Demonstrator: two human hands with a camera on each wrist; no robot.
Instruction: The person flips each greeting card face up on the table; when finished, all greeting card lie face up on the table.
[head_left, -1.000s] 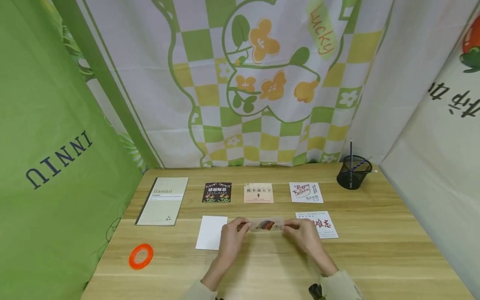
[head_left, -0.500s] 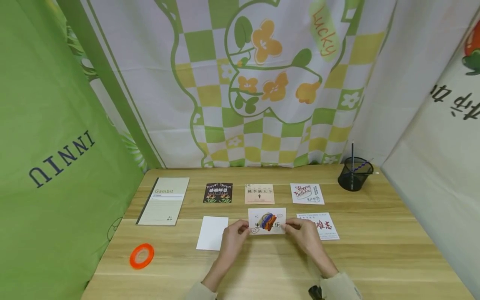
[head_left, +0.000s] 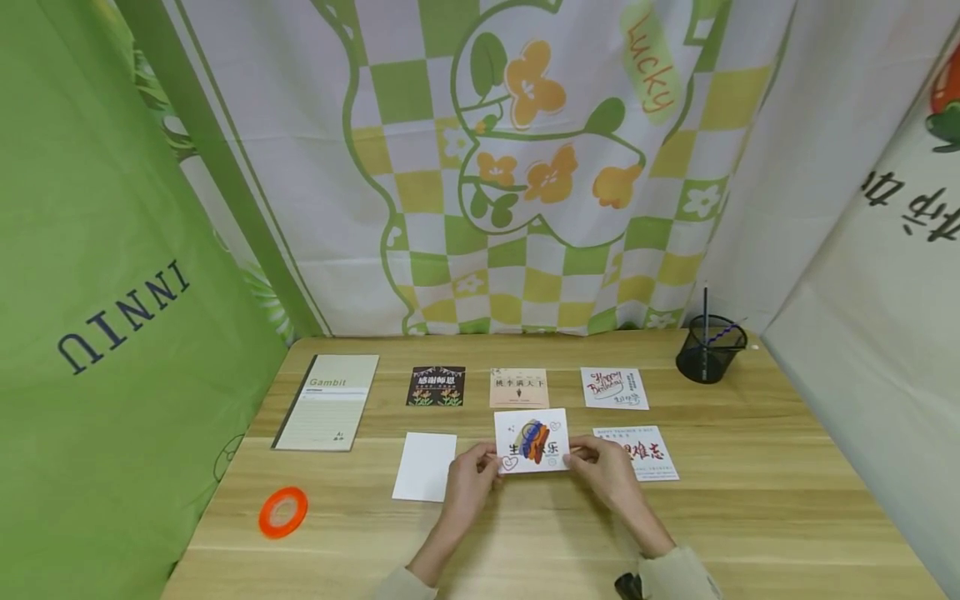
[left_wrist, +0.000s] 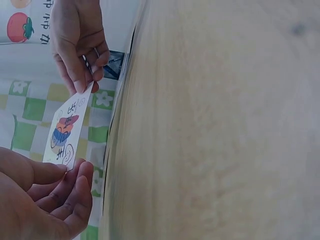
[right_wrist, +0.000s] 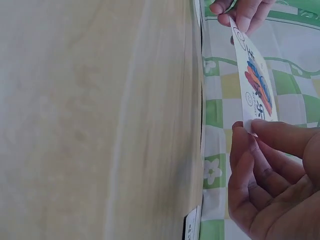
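Note:
A white greeting card with a blue, tan and red brushstroke, Chinese characters and small hearts is held up over the table between both hands. My left hand pinches its lower left corner between thumb and fingers. The lower right corner is pinched by my right hand. In the left wrist view the card stands tilted above the wood, printed side toward me. Seen from the right wrist, the thumb lies on the printed face of the card with fingers behind it.
Behind the held card lie a black card, a beige card and a Happy Birthday card. A red-lettered card is partly behind my right hand. Leftward are a blank white card, a notebook and an orange tape roll; a pen cup stands back right.
The card was tilted nearly flat and foreshortened; it has tipped up, so its printed face now shows fully. Both hands keep their pinch and have moved little.

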